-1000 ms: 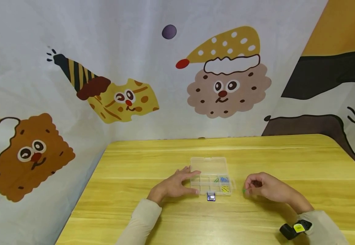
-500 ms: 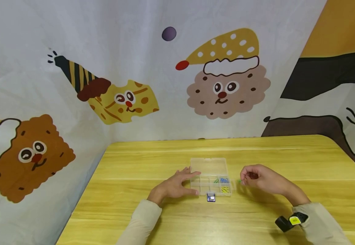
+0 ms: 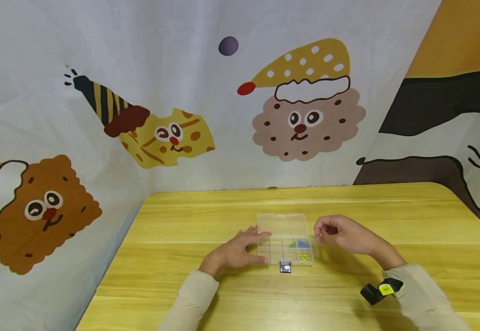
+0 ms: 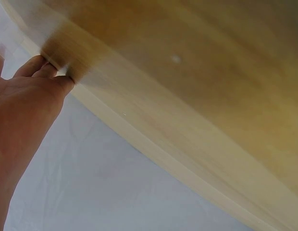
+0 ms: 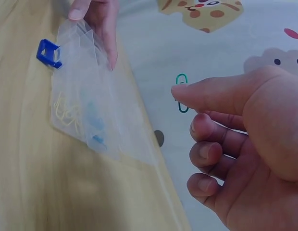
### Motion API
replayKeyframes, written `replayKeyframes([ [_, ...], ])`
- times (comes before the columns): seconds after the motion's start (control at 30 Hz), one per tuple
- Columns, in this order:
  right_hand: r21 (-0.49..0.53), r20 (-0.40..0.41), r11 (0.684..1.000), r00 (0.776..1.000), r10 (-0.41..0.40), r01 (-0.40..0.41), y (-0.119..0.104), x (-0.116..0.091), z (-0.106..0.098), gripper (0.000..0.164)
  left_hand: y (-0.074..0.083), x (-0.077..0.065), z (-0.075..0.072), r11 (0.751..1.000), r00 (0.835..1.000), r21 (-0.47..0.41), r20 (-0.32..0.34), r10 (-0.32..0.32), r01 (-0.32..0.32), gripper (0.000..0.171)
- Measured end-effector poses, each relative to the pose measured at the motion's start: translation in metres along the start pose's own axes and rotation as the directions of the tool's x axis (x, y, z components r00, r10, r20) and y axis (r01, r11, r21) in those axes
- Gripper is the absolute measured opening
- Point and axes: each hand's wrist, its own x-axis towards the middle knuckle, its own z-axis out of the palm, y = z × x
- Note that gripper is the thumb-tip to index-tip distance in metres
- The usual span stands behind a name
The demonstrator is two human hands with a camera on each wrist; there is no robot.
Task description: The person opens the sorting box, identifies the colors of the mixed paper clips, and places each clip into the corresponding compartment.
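In the head view my right hand [image 3: 339,233] hovers beside the right end of a clear compartment box [image 3: 277,253]. Its thumb and index finger pinch a green paper clip [image 5: 182,105], seen upright in the right wrist view; the other fingers are curled. My left hand [image 3: 240,248] holds the left end of the box, thumb at the front corner and index finger toward the hinge. Inside the box are blue paper clips [image 3: 303,244] at the back right, yellow paper clips [image 3: 304,256] in front of them, and green ones [image 3: 292,245] left of the blue.
The box's clear lid [image 3: 282,224] lies folded back, away from the person. A blue latch [image 3: 285,266] hangs at the front edge. The wooden table [image 3: 207,216] ends at a cloth backdrop [image 3: 190,179] with cartoon prints. A black wrist camera [image 3: 373,293] sits on the right wrist.
My right hand has moved left and away from the person, bringing the green paper clip up to the box's right end. My left hand and the box have stayed in place.
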Motion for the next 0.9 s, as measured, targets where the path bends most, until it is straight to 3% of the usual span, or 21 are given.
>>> replayKeyframes([
  [0.33, 0.027, 0.014, 1.0, 1.0, -0.015, 0.015, -0.011, 0.015, 0.005, 0.006, 0.0, 0.0, 0.0, 1.0, 1.0, -0.001, 0.0, -0.008, 0.008, 0.071],
  [0.9, 0.016, 0.037, 1.0, 0.999, -0.008, 0.007, -0.01, 0.036, 0.02, 0.006, 0.0, 0.0, 0.001, 1.0, 1.0, -0.006, -0.005, -0.012, 0.012, 0.071],
])
